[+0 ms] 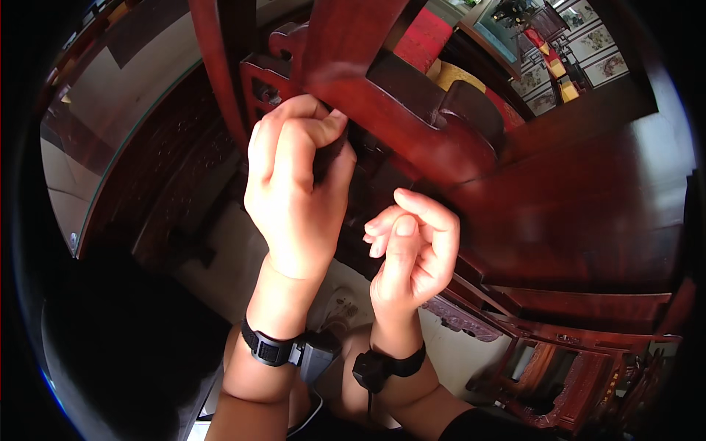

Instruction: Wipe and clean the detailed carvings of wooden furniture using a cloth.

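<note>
My left hand is bent over a dark piece of material with a finely jagged edge, pinched between fingers and thumb. What it is exactly cannot be told. The fingertips are against or very near the underside of a reddish-brown polished wooden armrest, beside a carved openwork bracket. Lower and to the right, my right hand hangs apart from the wood, fingers curled in and thumb laid over them. Nothing shows in it. The broad wooden panel of the same furniture spreads to the right.
A glass-edged surface over carved dark wood runs along the left. Red fabric and a yellow cushion lie beyond the armrest. More carved wooden furniture stands lower right. Black straps with small devices circle both wrists.
</note>
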{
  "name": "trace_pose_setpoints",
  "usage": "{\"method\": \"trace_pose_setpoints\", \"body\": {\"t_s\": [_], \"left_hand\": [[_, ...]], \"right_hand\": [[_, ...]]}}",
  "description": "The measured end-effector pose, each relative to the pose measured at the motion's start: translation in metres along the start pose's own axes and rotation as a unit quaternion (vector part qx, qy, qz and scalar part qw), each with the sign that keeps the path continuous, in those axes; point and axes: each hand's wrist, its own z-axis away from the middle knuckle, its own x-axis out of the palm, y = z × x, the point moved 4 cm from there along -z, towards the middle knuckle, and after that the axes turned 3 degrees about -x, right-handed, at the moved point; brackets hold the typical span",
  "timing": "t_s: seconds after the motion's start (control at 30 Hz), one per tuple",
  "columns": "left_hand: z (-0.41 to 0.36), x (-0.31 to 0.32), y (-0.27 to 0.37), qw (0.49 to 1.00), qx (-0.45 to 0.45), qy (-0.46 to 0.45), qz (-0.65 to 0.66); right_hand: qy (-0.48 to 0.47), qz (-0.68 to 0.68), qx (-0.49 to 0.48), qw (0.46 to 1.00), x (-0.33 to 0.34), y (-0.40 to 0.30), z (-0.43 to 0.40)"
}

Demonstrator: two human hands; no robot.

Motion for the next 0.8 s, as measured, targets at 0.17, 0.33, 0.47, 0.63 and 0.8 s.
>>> {"method": "trace_pose_setpoints", "body": {"t_s": [0.17,0.33,0.47,0.63,0.8], "left_hand": [[-0.002,-0.010,-0.001,0.994,-0.060,-0.089,-0.029],[0.007,-0.035,-0.041,0.970,-0.197,-0.105,-0.096],[0.004,-0.039,-0.037,0.965,-0.251,-0.072,-0.002],[0.003,-0.021,-0.035,0.970,-0.176,-0.022,0.169],[0.006,-0.009,-0.024,0.987,-0.103,-0.046,0.118]], "right_hand": [[0.007,-0.037,-0.015,0.999,0.002,-0.007,-0.005],[0.015,-0.042,-0.049,0.998,0.004,-0.015,-0.009],[0.012,-0.030,-0.049,0.998,0.006,-0.016,-0.009],[0.010,-0.030,-0.038,0.999,0.007,-0.016,-0.007],[-0.001,-0.027,-0.021,0.999,0.010,-0.011,-0.005]]}}
